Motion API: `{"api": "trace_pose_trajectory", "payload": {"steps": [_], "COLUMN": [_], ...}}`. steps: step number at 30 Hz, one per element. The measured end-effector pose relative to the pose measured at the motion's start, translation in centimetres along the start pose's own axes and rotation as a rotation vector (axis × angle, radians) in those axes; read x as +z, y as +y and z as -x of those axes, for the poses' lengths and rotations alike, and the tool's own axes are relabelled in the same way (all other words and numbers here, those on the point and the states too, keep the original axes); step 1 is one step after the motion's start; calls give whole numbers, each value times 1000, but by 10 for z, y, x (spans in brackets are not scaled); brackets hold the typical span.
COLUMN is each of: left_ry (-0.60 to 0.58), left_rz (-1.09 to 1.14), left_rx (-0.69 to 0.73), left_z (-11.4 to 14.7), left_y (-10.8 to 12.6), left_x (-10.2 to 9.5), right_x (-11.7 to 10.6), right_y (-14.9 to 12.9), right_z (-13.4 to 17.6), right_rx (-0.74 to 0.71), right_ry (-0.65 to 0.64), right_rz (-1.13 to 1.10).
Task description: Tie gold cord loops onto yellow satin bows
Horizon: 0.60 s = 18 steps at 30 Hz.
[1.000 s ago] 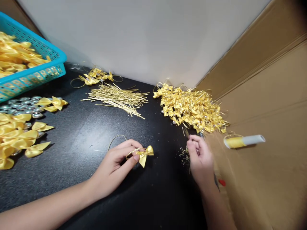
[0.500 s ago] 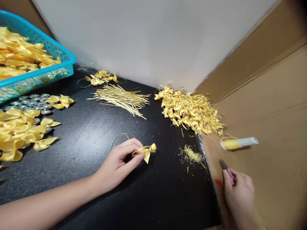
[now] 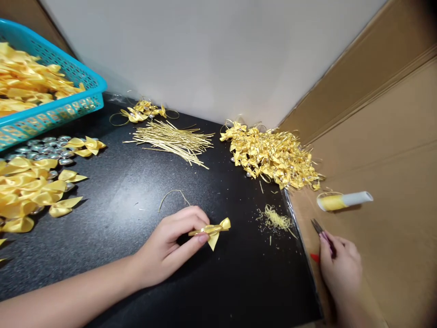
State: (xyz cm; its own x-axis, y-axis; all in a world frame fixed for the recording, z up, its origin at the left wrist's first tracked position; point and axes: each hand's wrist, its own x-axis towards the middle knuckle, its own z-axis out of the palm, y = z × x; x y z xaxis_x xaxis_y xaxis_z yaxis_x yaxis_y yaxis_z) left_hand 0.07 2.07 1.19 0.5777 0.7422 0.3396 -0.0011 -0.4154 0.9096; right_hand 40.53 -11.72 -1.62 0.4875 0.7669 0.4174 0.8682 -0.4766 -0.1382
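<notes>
Between thumb and fingers, my left hand (image 3: 177, 243) pinches a yellow ribbon bow (image 3: 218, 230) with a gold cord on it, held over the black table (image 3: 252, 282). A thin loose cord (image 3: 174, 191) lies just behind that hand. Off the table's right edge, my right hand (image 3: 341, 269) is closed around small thread snips (image 3: 322, 234), their blades pointing up and left. Something red (image 3: 314, 258) shows beside the right hand; I cannot make out what it is. Yellow thread trimmings (image 3: 276, 219) lie between the two hands.
A teal basket (image 3: 85, 98) of yellow bows stands back left. Silvery beads (image 3: 48, 148) and loose bows (image 3: 37, 184) lie below it. Gold cords (image 3: 174, 139) are heaped mid-table. Corded bows (image 3: 273, 155) pile at the right, near a ribbon-wrapped tube (image 3: 344, 201) on cardboard.
The left hand has shifted slightly right and down, and the bow has turned in its fingers. The right hand stays nearly in place, with the snips tilted a little differently.
</notes>
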Motion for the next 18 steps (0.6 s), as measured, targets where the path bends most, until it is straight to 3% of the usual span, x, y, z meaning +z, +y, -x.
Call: {"api": "trace_pose_trajectory", "payload": {"steps": [3, 4, 6, 9, 12, 15, 18], "left_ry": [6, 5, -4, -6, 10, 50, 51], "left_rz": [1, -3, -12, -35, -75, -113, -96], "left_rx": [5, 0, -2, 8, 20, -2, -72], "left_z": [-1, -2, -2, -2, 0, 3, 4], "left_y": [-1, -2, -3, -6, -6, -6, -8], "left_x": [0, 0, 0, 1, 1, 0, 0], "right_x": [-18, -27, -44, -57, -48, -27, -9], "right_y": [-36, -56, -108, -189, -240, -251, -245], "right_z": [-8, -10, -12, -11, -9, -8, -5], "right_rx": [-43, -61, -173, -433, -598, -650, -562], "right_ry": [64, 127, 112, -254, -529, -679, -793], "right_rz": [20, -10, -206, -529, -638, -851, -1151]}}
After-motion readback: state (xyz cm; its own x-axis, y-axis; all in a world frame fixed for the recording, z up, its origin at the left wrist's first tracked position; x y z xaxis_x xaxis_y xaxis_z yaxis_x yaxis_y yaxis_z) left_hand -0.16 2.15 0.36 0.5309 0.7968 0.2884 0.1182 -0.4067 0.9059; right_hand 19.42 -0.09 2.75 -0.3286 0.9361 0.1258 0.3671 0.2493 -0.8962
